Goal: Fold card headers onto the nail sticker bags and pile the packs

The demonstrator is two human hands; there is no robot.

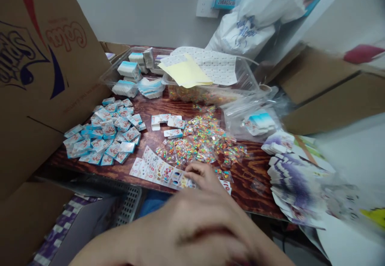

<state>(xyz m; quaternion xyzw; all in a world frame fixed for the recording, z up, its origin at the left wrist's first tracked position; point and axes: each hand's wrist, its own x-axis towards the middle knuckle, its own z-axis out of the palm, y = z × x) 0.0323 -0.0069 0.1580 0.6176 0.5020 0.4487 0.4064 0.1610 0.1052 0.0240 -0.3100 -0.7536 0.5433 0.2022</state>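
Note:
A printed sticker sheet [164, 172] with small coloured pictures lies near the front edge of the table, its left end overlapping another strip. My right hand [204, 176] is on the sheet, thumb and finger closed at its surface. Close to the camera, my left hand [207, 234] crosses in front of the right forearm; it is smeared by motion and its fingers are hard to make out. Just beyond the right hand is a heap of small clear packets [198, 138] with bright coloured pieces. Several small white boxes [173, 133] stand left of the heap.
Many small blue-and-white boxes [105, 131] are piled at left beside a large carton [45, 57]. Behind are clear plastic trays [105, 75], one under white and yellow paper [186, 71]. On the right lie a plastic bag [237, 115] and purple-white cards [293, 186].

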